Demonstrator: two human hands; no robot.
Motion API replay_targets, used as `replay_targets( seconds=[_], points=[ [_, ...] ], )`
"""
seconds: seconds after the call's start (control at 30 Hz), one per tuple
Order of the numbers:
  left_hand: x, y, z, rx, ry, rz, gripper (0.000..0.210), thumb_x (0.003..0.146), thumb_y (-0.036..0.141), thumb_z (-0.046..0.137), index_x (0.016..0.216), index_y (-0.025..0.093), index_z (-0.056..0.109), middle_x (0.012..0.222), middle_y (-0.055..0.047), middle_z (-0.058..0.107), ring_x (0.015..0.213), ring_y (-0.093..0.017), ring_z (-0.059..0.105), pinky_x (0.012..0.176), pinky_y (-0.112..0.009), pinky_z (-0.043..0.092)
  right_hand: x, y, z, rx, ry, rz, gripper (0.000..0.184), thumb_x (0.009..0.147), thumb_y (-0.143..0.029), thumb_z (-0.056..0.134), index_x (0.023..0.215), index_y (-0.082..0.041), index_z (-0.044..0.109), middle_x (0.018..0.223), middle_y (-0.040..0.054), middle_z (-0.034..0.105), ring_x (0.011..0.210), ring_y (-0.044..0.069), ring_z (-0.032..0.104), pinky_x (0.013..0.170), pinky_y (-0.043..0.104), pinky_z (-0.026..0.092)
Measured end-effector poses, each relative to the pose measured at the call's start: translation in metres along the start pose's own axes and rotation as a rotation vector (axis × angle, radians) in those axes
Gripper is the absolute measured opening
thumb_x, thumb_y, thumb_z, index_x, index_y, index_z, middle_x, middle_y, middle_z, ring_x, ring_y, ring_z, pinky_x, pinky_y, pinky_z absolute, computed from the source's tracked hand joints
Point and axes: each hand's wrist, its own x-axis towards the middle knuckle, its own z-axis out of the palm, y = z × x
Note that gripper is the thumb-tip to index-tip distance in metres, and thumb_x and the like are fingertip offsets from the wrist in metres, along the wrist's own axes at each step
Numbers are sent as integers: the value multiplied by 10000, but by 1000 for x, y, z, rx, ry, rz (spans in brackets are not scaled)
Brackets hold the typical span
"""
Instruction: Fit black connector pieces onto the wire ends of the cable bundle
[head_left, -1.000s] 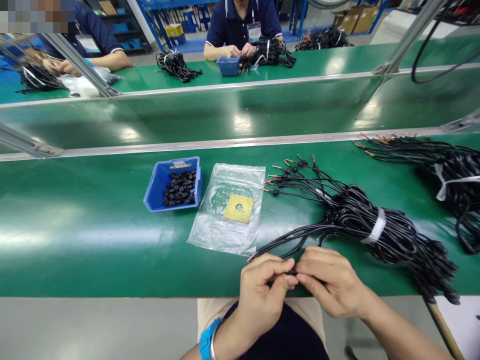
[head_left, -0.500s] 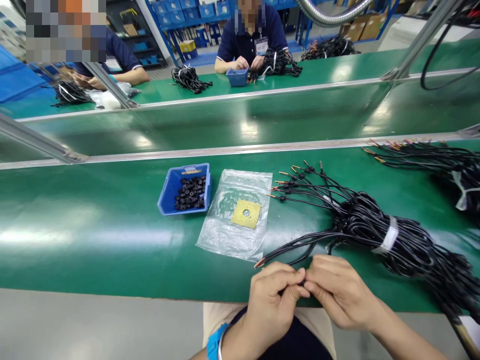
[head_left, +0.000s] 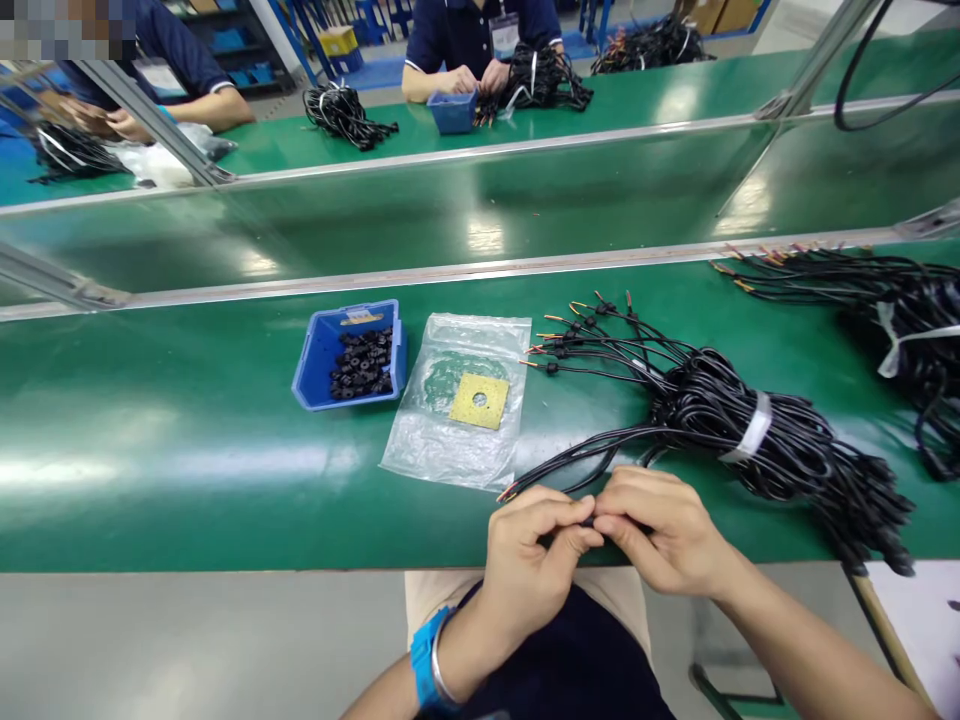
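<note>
My left hand [head_left: 532,555] and my right hand [head_left: 664,525] meet at the table's front edge, thumbs and forefingers closed in a pinch. A small black piece [head_left: 589,521] shows between the left fingertips, mostly covered. My right fingers are closed on a black cable that runs behind them towards the bundle; its end is hidden. Just beyond lies the black cable bundle [head_left: 787,450], tied with a white band [head_left: 752,428]. Several of its stripped ends carry small black grommets [head_left: 553,369]. Other loose cable ends [head_left: 517,488] lie close above my left hand.
A blue bin [head_left: 301,385] of small black grommets [head_left: 364,363] stands left of a clear plastic bag [head_left: 420,445] with a yellow square sponge [head_left: 465,405] on it. Another cable bundle [head_left: 922,320] lies at right. Beyond a metal-framed divider [head_left: 480,215], two people handle cables.
The view has tilted down and shifted slightly, so everything sits higher in the picture. Both hands stay pinched together, with little visible change in their grip.
</note>
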Motion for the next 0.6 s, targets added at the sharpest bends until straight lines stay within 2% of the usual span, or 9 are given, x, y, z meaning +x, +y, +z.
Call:
replay_targets(
  seconds=[0.07, 0.17, 0.23, 0.37, 0.6],
  points=[
    [0, 0, -1, -30, -11, -63, 161, 747, 137, 792, 904, 173, 804, 743, -55, 740, 654, -151, 680, 603, -222, 552, 0, 0, -1, 6, 2, 22, 136, 909, -130, 523, 804, -172, 597, 630, -5, 542, 566, 117, 473, 542, 249, 372],
    [-3, 0, -4, -154, -6, -244, 362, 714, 125, 814, 1062, 205, 761, 829, -42, 743, 712, -151, 710, 629, -209, 583, 1, -1, -4, -11, 1, 55, 119, 909, -131, 527, 821, -176, 594, 640, -10, 537, 565, 109, 472, 534, 236, 368],
    [-6, 0, -5, -274, 15, -328, 420, 750, 111, 778, 1147, 228, 703, 874, -27, 745, 736, -139, 725, 673, -207, 597, 1, -1, -7, -31, 0, 70, 109, 906, -131, 530, 827, -175, 590, 627, -22, 501, 549, 102, 444, 515, 231, 341],
    [-11, -1, -5, -394, 40, -357, 300, 839, 125, 700, 1118, 226, 661, 860, -6, 738, 717, -113, 730, 703, -206, 605, 1, -2, -9, -50, -18, 77, 83, 896, -131, 527, 864, -171, 592, 621, -33, 463, 528, 96, 414, 495, 232, 309],
    [-9, 1, -4, -437, 53, -389, 224, 845, 149, 710, 1051, 199, 637, 841, -4, 725, 743, -121, 737, 704, -210, 611, -2, 1, -7, -78, -8, 51, 76, 864, -114, 547, 875, -174, 592, 585, -58, 403, 498, 88, 385, 485, 237, 290]
  ],
)
